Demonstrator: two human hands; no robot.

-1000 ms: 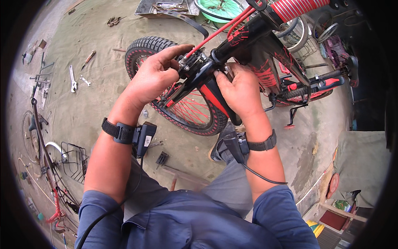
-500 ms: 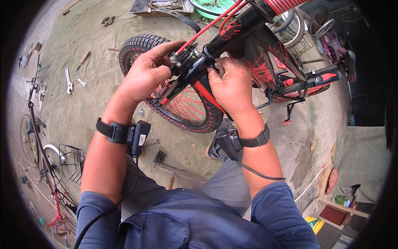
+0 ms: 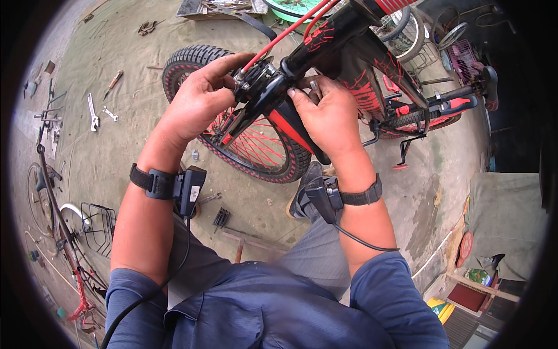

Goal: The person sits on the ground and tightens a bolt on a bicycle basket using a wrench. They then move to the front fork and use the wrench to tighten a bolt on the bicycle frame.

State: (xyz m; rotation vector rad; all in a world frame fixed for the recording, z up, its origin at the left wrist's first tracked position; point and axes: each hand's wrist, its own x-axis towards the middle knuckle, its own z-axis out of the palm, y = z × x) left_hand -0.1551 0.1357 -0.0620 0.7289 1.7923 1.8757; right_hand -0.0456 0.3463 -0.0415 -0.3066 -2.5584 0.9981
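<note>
Nearby: screwdriver (image 3: 114,82), wrench (image 3: 92,113) on floor (image 3: 136,58); left hand (image 3: 197,106) partly hides front tire (image 3: 199,53).

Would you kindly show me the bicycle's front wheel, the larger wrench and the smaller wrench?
Front wheel (image 3: 258,148): head view, on its red spokes, lower right part.
Larger wrench (image 3: 93,112): head view, around the middle of its shaft.
Smaller wrench (image 3: 110,114): head view, around the middle of its shaft.
</note>
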